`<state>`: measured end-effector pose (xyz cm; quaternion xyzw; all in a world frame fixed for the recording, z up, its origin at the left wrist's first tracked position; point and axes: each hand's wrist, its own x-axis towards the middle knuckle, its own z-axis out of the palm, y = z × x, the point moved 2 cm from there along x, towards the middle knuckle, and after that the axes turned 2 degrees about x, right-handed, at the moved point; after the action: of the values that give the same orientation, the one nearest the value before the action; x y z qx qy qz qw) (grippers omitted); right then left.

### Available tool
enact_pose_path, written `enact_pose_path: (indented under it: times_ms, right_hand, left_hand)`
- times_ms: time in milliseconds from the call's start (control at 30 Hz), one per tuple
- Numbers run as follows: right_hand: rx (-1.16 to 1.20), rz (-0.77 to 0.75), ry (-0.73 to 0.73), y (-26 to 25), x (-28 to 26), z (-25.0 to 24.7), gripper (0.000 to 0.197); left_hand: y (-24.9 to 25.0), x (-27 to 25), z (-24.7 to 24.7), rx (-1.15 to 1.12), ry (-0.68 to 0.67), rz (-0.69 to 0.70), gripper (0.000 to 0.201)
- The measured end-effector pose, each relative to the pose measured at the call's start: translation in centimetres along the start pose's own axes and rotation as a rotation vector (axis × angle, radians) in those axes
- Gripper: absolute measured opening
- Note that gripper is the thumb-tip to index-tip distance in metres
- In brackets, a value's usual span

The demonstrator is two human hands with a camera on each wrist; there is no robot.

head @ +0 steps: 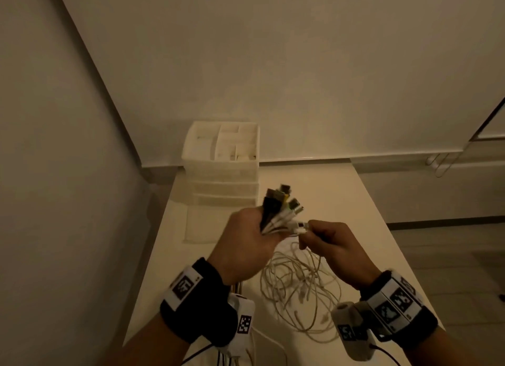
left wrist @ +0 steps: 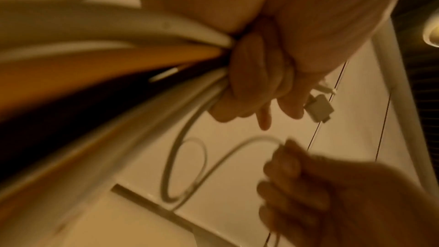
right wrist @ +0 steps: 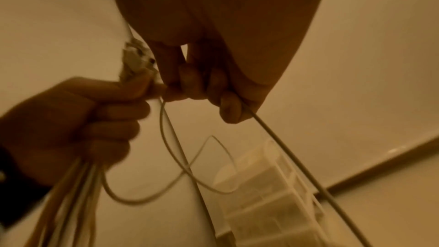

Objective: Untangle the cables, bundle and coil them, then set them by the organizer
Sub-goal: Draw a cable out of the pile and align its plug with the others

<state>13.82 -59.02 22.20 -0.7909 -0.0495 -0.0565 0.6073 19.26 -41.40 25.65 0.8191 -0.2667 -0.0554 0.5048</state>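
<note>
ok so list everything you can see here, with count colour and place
cable ends: one bunch, count unclear, black, white and one yellow, sticking up out of the left fist
single cable: one, pale, running down from the right hand's fingers
loose cables: one tangled heap, white to beige, on the table under the hands
organizer: one, translucent white, drawers below and open compartments on top, far left end of the table
table: one, white, against the wall
wrist bands: two, black with white marker tags, one per wrist
left hand: grips the bunch
right hand: pinches a white plug beside the bunch
</note>
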Motion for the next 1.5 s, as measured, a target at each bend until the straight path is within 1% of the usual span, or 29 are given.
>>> enact_pose_path:
  times_ms: [67, 133, 200, 267, 367, 500, 600, 667, 700, 767, 800, 833, 867, 933, 967, 1000, 1033, 1067, 1133, 1200, 1233, 1267, 1300, 1333, 1367, 1400, 1500]
  right_hand:
    - [0.032, -0.028, -0.021, -1.5, 0.5, -0.1, 0.033]
    - [0.068, -0.038, -0.04, -2.3, 0.9, -0.2, 0.03]
    - [0.076, -0.033, -0.066, -2.3, 1.0, -0.3, 0.032]
    - [0.117, -0.012, -0.08, -1.7, 0.9, 0.0, 0.03]
    - [0.15, 0.025, -0.05, 0.2, 0.6, 0.2, 0.032]
    - [0.139, 0.061, 0.035, 3.4, 0.4, 0.1, 0.032]
    - [0.061, 0.091, 0.074, 5.9, 0.5, 0.5, 0.031]
    - [0.016, 0.135, 0.1, 7.5, 0.5, 0.8, 0.031]
    - [0.004, 0.155, 0.113, 8.2, 0.4, 0.9, 0.032]
    - [-0.019, 0.164, 0.14, 9.0, 0.0, 1.1, 0.034]
    - [-0.036, 0.153, 0.153, 8.9, -0.2, 1.0, 0.036]
    - [-0.047, 0.135, 0.152, 8.5, -0.2, 1.1, 0.037]
    - [-0.038, 0.12, 0.153, 7.8, -0.1, 1.1, 0.038]
    - [0.042, 0.108, 0.149, 6.3, 0.2, 1.1, 0.036]
    - [0.088, 0.102, 0.142, 5.5, 0.4, 0.9, 0.036]
    - [0.133, 0.097, 0.134, 4.6, 0.5, 0.8, 0.035]
    - [0.177, 0.091, 0.12, 3.7, 0.7, 0.7, 0.034]
    - [0.22, 0.081, 0.101, 2.9, 0.9, 0.6, 0.033]
    - [0.301, 0.06, 0.063, 1.4, 1.4, 0.5, 0.032]
    - [0.344, 0.038, 0.046, 0.3, 1.9, 0.4, 0.033]
    - [0.355, 0.03, 0.042, 0.0, 2.1, 0.3, 0.041]
    - [0.353, 0.022, 0.036, -0.1, 2.2, 0.2, 0.053]
    - [0.347, 0.015, 0.023, -0.1, 2.2, 0.0, 0.054]
    - [0.335, 0.002, 0.009, 0.0, 2.1, 0.0, 0.044]
    - [0.3, -0.008, -0.012, 0.1, 2.0, 0.1, 0.029]
    - [0.239, -0.008, -0.033, 0.5, 1.9, 0.3, 0.022]
    - [-0.023, 0.009, -0.066, 3.4, 2.0, 1.2, 0.02]
  left_hand:
    - [-0.2, 0.1, 1.0, 0.056, -0.02, 0.007, 0.011]
    - [-0.2, 0.3, 1.2, 0.018, 0.005, 0.012, 0.003]
    - [-0.1, 0.4, 0.8, -0.014, 0.072, 0.028, 0.018]
    - [0.2, 0.5, 0.2, -0.033, 0.142, 0.032, 0.023]
    - [0.1, 0.8, -1.5, -0.164, 0.236, -0.002, 0.026]
    - [-0.7, 1.2, -5.1, -0.386, 0.403, -0.011, 0.016]
    - [-0.2, 0.7, -7.3, -0.495, 0.532, -0.003, 0.02]
    - [-0.2, 0.5, -8.5, -0.571, 0.6, 0.015, 0.027]
    - [-0.5, 0.5, -8.9, -0.583, 0.63, 0.016, 0.029]
    - [-1.7, 0.6, -9.5, -0.499, 0.679, -0.011, 0.023]
    - [-2.1, 0.7, -9.4, -0.423, 0.682, -0.033, 0.021]
    - [-2.6, 0.5, -9.5, -0.336, 0.686, -0.05, 0.025]
    - [-2.7, 0.3, -9.1, -0.277, 0.68, -0.043, 0.026]
    - [-2.2, 0.0, -7.9, -0.232, 0.64, 0.005, 0.014]
    - [-1.7, -0.1, -7.1, -0.213, 0.593, 0.027, 0.015]
    - [-1.3, -0.1, -6.2, -0.2, 0.517, 0.035, 0.02]
    - [-0.8, -0.1, -5.2, -0.195, 0.411, 0.038, 0.023]
    - [-0.4, -0.1, -4.2, -0.165, 0.296, 0.032, 0.022]
    - [0.1, 0.2, -2.3, -0.046, 0.1, 0.042, 0.013]
    - [0.1, 0.3, -0.5, 0.025, -0.04, 0.047, 0.009]
    - [0.0, 0.2, 0.2, 0.04, -0.066, 0.048, 0.01]
    - [-0.1, 0.3, 0.7, 0.04, -0.054, 0.04, 0.009]
    - [-0.2, 0.4, 0.8, 0.03, -0.018, 0.035, 0.004]
    - [-0.3, 0.5, 0.7, 0.018, 0.034, 0.029, 0.005]
    - [-0.2, 0.5, 0.5, 0.011, 0.084, 0.024, 0.013]
    - [-0.1, 0.6, 0.2, -0.005, 0.123, 0.013, 0.018]
    - [0.1, 0.8, -1.1, -0.125, 0.227, -0.037, 0.026]
